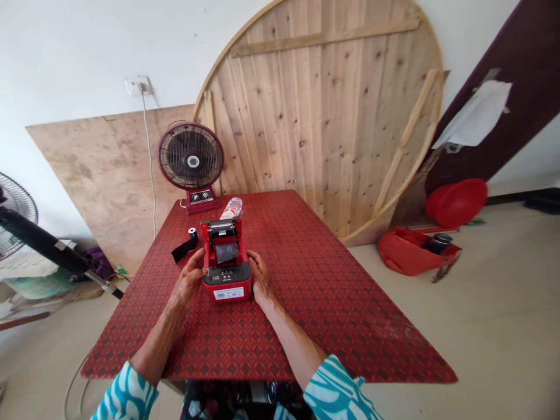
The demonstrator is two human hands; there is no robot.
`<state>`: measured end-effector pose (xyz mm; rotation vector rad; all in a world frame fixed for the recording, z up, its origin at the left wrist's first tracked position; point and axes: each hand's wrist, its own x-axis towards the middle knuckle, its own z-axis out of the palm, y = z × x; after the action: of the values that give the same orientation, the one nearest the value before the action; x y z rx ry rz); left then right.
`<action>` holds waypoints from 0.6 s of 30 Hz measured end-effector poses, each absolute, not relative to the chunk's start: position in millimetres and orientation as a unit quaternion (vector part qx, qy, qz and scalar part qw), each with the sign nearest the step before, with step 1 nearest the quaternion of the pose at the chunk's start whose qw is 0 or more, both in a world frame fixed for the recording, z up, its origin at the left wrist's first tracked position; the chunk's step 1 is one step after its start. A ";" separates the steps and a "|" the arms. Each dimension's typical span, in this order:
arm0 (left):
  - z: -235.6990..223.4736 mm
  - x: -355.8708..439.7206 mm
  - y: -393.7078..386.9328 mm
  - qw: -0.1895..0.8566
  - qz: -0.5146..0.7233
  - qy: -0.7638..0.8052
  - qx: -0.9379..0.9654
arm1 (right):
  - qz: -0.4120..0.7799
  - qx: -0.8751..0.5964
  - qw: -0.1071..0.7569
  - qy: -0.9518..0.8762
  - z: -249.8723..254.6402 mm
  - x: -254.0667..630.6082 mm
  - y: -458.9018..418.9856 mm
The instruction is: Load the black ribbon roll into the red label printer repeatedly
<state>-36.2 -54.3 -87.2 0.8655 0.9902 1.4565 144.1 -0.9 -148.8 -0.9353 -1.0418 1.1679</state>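
Observation:
A red and black label printer [227, 274] stands on the table with its lid raised and its inside showing. Dark ribbon or film [226, 252] lies across the opening. My left hand [191, 279] grips the printer's left side, its thumb near the dark front panel. Against the right side presses my right hand [261, 276], fingers along the casing, partly hidden by it. Just beyond my left hand are a strip of black ribbon [184, 249] and a small roll [192, 233] with a white core. A clear plastic bottle [231, 208] lies behind the printer.
The table [332, 309] has a red patterned cover. A red fan [192, 160] stands at its far left corner. Large wooden boards [324, 116] lean on the wall. On the floor to the right are a red bag [402, 251] and a red basin [457, 201].

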 end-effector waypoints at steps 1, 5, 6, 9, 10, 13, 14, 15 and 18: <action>-86.1 -36.9 -54.4 0.557 0.613 0.420 0.371 | 0.504 -0.405 0.613 -0.455 -148.4 144.1 -0.9; -77.8 -41.0 -56.8 0.535 0.591 0.448 0.403 | 0.495 -0.401 0.617 -0.461 -148.0 143.2 0.2; -74.2 -42.1 -57.2 0.512 0.590 0.461 0.421 | 0.494 -0.401 0.619 -0.461 -148.4 142.8 0.9; -58.7 -43.9 -53.9 0.404 0.589 0.490 0.500 | 0.487 -0.399 0.623 -0.464 -150.4 141.5 3.3; -52.3 -43.6 -50.3 0.371 0.581 0.497 0.528 | 0.484 -0.398 0.625 -0.466 -151.3 141.1 4.1; -33.3 -38.9 -31.2 0.321 0.523 0.522 0.593 | 0.475 -0.395 0.627 -0.475 -153.5 139.7 6.1; -28.1 -36.4 -23.1 0.317 0.502 0.529 0.606 | 0.474 -0.396 0.626 -0.476 -154.0 139.2 6.6; -24.1 -33.6 -15.0 0.317 0.486 0.535 0.614 | 0.473 -0.397 0.625 -0.477 -154.2 138.7 7.0; -19.5 -25.5 3.5 0.331 0.444 0.546 0.628 | 0.465 -0.401 0.628 -0.479 -153.2 137.2 7.5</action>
<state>-25.5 3.5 -19.5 1.6432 1.4279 1.1615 137.2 7.5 -153.2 -0.9203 -1.0972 1.0650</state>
